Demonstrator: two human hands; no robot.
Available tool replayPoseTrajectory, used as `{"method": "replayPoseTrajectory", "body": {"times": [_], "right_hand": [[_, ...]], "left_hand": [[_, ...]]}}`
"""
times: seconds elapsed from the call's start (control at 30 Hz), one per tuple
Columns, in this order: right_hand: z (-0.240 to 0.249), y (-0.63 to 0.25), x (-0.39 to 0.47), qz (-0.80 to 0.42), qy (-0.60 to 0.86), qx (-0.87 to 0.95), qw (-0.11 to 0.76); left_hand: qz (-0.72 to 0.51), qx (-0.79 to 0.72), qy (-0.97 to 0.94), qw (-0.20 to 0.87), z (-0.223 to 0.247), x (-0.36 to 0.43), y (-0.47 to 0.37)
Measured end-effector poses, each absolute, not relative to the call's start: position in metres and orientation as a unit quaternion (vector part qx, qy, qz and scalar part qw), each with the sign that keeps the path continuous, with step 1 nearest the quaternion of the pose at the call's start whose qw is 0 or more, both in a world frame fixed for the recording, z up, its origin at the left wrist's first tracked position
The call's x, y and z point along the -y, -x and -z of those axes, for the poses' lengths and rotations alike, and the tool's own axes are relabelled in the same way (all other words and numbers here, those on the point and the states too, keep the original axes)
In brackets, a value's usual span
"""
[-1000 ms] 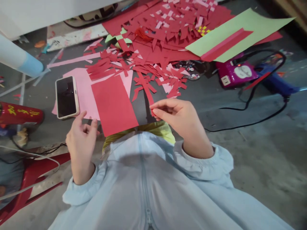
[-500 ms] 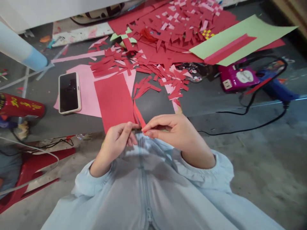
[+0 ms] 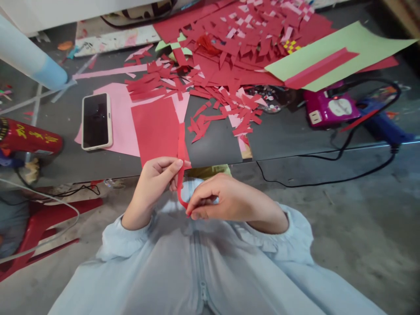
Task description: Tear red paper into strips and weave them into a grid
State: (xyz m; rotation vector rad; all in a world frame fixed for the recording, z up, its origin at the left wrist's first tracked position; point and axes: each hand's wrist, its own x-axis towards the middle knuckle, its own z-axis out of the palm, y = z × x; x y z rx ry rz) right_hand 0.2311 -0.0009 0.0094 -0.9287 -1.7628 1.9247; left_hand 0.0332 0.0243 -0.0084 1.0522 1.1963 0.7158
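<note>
A narrow red paper strip [image 3: 181, 146] runs between my two hands, its far end over a red paper sheet [image 3: 157, 131]. My left hand [image 3: 160, 174] pinches the strip partway along, thumb on top, at the table's front edge. Closer to my body, my right hand [image 3: 218, 199] grips the strip's near end between thumb and fingers. From one hand to the other the strip bends in a curve. Under the red sheet lies pink paper [image 3: 126, 131]. Short red paper pieces [image 3: 200, 124] are scattered on the dark table just beyond.
A phone [image 3: 96, 121] lies left on the pink paper, near a red can [image 3: 31, 136]. Red and pink scraps [image 3: 236, 48] heap at the back. Right are a green sheet [image 3: 315, 48], a purple power box [image 3: 331, 109] and a blue glue gun [image 3: 380, 122] with black cables.
My right hand has drawn down toward my body with the strip's end. My left thumb has closed on the strip, which now stretches between both hands.
</note>
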Motion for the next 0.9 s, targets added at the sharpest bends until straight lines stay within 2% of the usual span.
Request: {"method": "replayPoseTrajectory", "body": {"times": [0.13,0.4,0.63,0.77,0.9], "right_hand": [[-0.009,-0.229,-0.001,-0.674,0.308,0.651,0.163],[-0.013,-0.225,-0.008,-0.641,0.443,0.509,0.365],[0.006,-0.222,-0.022,-0.586,0.511,0.385,0.497],[0.014,-0.219,-0.027,-0.541,0.524,0.372,0.542],[0.018,-0.215,-0.031,-0.525,0.539,0.374,0.542]], "left_hand": [[-0.320,-0.553,-0.490,0.593,0.005,-0.026,-0.033],[-0.276,-0.565,-0.544,0.555,0.004,-0.020,-0.036],[-0.220,-0.565,-0.631,0.485,0.010,-0.012,-0.033],[-0.201,-0.550,-0.665,0.464,0.009,-0.011,-0.031],[-0.184,-0.540,-0.691,0.444,0.008,-0.010,-0.032]]}}
